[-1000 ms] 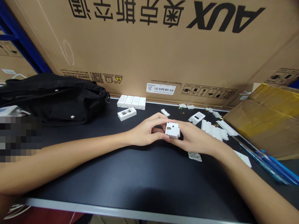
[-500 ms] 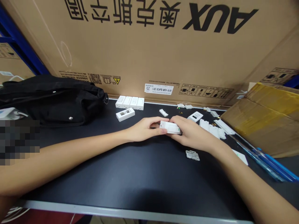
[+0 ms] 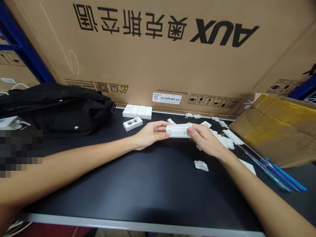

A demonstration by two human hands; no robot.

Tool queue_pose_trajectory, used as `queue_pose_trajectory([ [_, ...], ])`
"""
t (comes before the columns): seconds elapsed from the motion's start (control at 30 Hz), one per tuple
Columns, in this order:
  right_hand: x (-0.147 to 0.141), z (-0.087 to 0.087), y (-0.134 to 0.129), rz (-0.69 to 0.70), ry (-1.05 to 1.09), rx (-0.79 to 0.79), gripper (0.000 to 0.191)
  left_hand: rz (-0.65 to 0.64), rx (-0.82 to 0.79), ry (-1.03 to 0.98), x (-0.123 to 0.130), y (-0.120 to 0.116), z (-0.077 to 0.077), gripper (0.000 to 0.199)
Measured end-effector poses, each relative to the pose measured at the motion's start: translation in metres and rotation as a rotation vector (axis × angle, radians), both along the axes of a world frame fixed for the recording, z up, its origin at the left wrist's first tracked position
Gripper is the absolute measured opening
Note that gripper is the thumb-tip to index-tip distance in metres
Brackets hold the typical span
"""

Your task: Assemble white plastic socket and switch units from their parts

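Both hands hold one white switch module (image 3: 178,131) above the dark tabletop, a rocker with a small green mark facing me. My left hand (image 3: 154,133) pinches its left end between thumb and fingers. At the other end, my right hand (image 3: 203,136) grips it, thumb on the front face near the green mark. Behind my left hand lies a white module frame (image 3: 132,123) with openings in it. Several similar white modules (image 3: 137,112) stand in a row at the back. A small translucent white part (image 3: 201,165) lies below my right hand.
Loose white parts (image 3: 225,141) are scattered to the right, partly behind my right hand. Blue pens or tools (image 3: 281,174) lie beside a taped cardboard box (image 3: 274,128). A black bag (image 3: 56,108) sits at left. A large AUX carton (image 3: 158,65) stands along the back.
The switch module has been turned so that its long rocker face with the green mark faces me. My right hand has shifted to its right end. The view has tilted slightly.
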State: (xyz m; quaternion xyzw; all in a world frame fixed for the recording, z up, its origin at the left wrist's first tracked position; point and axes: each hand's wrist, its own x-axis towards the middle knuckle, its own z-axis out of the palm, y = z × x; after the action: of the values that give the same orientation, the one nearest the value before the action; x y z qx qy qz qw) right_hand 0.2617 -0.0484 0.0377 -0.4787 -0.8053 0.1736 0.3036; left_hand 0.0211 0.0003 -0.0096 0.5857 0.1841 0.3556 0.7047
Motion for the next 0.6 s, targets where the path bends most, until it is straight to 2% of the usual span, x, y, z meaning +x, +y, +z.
queue_pose_trajectory([
  [0.23,-0.003,0.000,-0.002,-0.045,-0.052,0.071,0.070,-0.026,0.032,0.042,-0.002,-0.003,0.004,0.044],
  [0.6,-0.006,0.008,-0.006,-0.053,-0.122,0.064,0.067,-0.033,0.014,0.084,-0.002,-0.004,0.006,0.047],
])
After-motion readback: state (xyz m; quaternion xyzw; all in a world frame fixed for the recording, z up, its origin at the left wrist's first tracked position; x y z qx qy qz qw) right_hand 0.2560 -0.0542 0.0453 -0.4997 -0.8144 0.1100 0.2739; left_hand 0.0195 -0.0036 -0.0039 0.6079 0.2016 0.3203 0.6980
